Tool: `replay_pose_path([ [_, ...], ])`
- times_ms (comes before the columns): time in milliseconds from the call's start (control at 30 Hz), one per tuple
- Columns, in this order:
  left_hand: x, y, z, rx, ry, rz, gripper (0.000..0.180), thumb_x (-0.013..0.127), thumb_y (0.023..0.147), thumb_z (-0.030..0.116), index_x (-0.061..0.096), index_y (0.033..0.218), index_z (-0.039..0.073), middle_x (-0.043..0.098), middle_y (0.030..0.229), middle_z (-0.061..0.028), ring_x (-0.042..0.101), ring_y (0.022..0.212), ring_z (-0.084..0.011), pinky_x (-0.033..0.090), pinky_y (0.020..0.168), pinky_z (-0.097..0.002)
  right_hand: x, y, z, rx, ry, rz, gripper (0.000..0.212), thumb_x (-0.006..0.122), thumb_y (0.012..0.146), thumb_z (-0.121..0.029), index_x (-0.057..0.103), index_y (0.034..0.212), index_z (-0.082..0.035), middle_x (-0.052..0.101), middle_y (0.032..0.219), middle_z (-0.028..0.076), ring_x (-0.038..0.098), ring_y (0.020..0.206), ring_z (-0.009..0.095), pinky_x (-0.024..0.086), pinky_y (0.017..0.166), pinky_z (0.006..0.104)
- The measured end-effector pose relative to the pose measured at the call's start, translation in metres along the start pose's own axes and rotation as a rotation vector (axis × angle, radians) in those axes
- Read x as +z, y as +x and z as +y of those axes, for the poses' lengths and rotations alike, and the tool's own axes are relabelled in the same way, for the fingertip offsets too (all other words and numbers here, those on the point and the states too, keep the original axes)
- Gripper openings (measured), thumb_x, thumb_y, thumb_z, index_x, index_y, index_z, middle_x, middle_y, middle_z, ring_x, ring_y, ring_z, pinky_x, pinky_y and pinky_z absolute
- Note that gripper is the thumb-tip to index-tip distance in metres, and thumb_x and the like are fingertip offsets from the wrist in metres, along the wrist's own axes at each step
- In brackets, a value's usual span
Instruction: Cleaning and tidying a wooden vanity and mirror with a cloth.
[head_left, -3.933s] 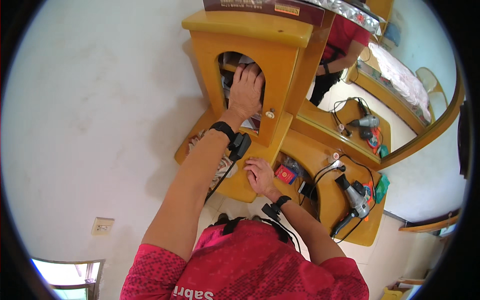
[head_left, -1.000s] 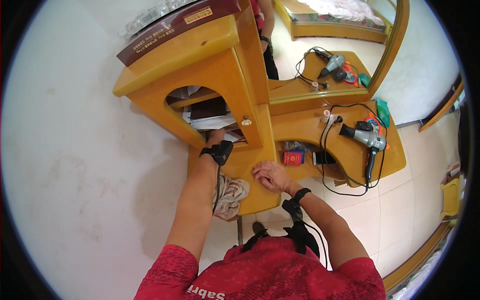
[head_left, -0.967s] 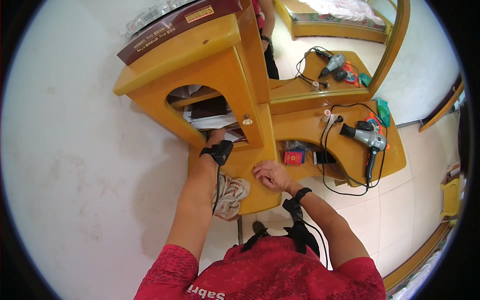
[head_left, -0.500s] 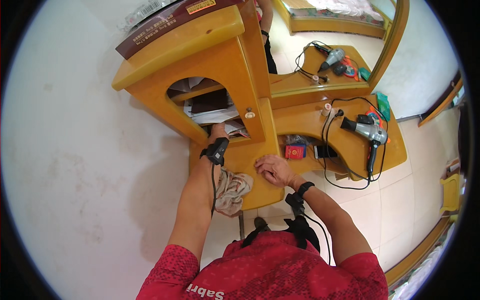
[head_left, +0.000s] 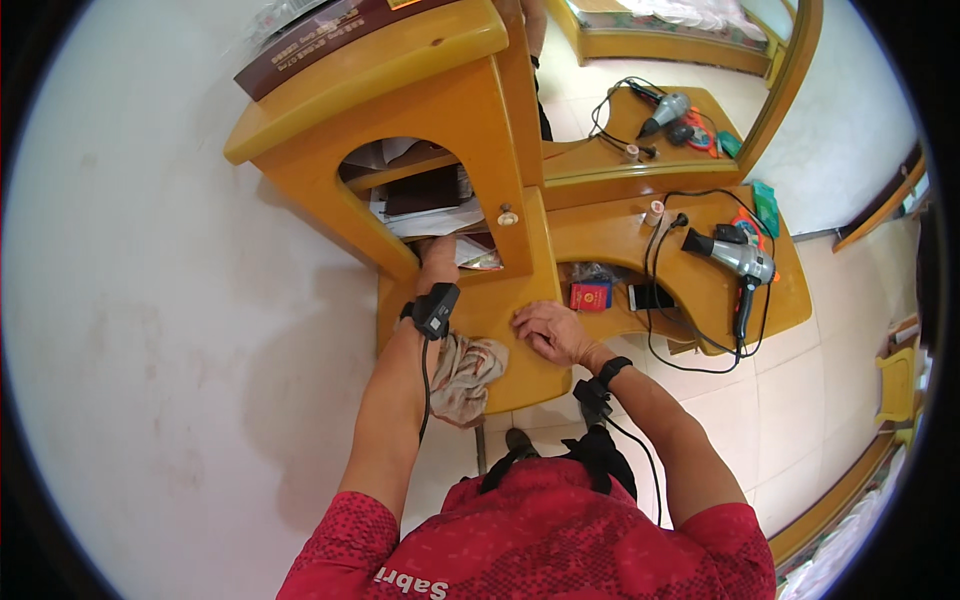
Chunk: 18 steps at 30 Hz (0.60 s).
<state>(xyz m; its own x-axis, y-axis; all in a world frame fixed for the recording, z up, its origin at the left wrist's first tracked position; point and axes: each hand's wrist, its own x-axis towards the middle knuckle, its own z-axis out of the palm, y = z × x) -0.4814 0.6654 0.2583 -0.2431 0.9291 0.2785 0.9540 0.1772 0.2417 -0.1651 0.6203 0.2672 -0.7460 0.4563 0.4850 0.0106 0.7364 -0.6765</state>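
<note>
My left hand (head_left: 437, 264) reaches through the arched opening in the door of a yellow wooden cabinet (head_left: 490, 130), low down by its bottom edge. Its fingers are hidden inside, so their hold does not show. Near it in the cabinet are white papers (head_left: 425, 220), a dark brown flat item (head_left: 420, 193) and some colourful papers (head_left: 480, 255). My right hand (head_left: 555, 333) rests on the tabletop (head_left: 510, 385), fingers loosely bent and partly apart, nothing visible in them. A crumpled patterned cloth (head_left: 468, 375) lies between my arms at the table edge.
A grey hair dryer (head_left: 738, 258) with a looping black cord lies on the right of the dresser, near a green packet (head_left: 765, 208). A red booklet (head_left: 590, 295) and a phone (head_left: 650, 298) sit in the recess. A mirror (head_left: 620, 60) stands behind; a dark box (head_left: 320, 45) tops the cabinet.
My left hand has pushed farther into the cabinet opening, and its fingers are now out of sight. My right hand stays on the tabletop in nearly the same place.
</note>
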Motion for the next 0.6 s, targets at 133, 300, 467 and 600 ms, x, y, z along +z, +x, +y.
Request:
replay_pose_path([
  [133, -0.026, 0.005, 0.064, -0.702, -1.383, 0.174, 0.042, 0.069, 0.085, 0.014, 0.056, 0.121, -0.004, 0.061, 0.119, -0.0133, 0.059, 0.105, -0.0244, 0.045, 0.092, -0.0349, -0.002, -0.003, -0.001, 0.033, -0.017, -0.008, 0.011, 0.059, 0.077, -0.004, 0.063, 0.085, -0.011, 0.067, 0.107, 0.006, 0.06, 0.109, 0.028, 0.045, 0.096, 0.0413],
  [300, -0.041, -0.012, 0.074, -0.641, -1.595, 0.19, 0.034, 0.069, 0.082, 0.007, 0.059, 0.112, -0.005, 0.063, 0.107, -0.0111, 0.06, 0.086, -0.0198, 0.047, 0.078, -0.0333, -0.004, -0.001, -0.006, 0.002, -0.066, -0.014, 0.014, 0.059, 0.077, -0.004, 0.064, 0.088, -0.011, 0.066, 0.108, 0.006, 0.06, 0.11, 0.027, 0.045, 0.097, 0.0412],
  [467, -0.035, -0.01, 0.077, -0.696, -1.63, 0.197, 0.029, 0.071, 0.082, 0.009, 0.06, 0.104, -0.006, 0.064, 0.1, -0.0106, 0.058, 0.082, -0.019, 0.047, 0.073, -0.0351, -0.003, -0.006, 0.001, 0.007, -0.067, -0.035, 0.015, 0.059, 0.077, -0.005, 0.065, 0.089, -0.012, 0.066, 0.109, 0.005, 0.059, 0.111, 0.027, 0.044, 0.097, 0.0406],
  [600, -0.027, -0.015, 0.065, -0.702, -1.43, 0.281, 0.03, 0.071, 0.081, 0.013, 0.059, 0.099, -0.009, 0.063, 0.094, -0.0101, 0.056, 0.079, -0.0194, 0.046, 0.072, -0.0357, -0.002, -0.001, -0.004, -0.001, -0.085, -0.053, 0.015, 0.059, 0.077, -0.007, 0.065, 0.09, -0.012, 0.066, 0.11, 0.005, 0.059, 0.11, 0.027, 0.044, 0.096, 0.041],
])
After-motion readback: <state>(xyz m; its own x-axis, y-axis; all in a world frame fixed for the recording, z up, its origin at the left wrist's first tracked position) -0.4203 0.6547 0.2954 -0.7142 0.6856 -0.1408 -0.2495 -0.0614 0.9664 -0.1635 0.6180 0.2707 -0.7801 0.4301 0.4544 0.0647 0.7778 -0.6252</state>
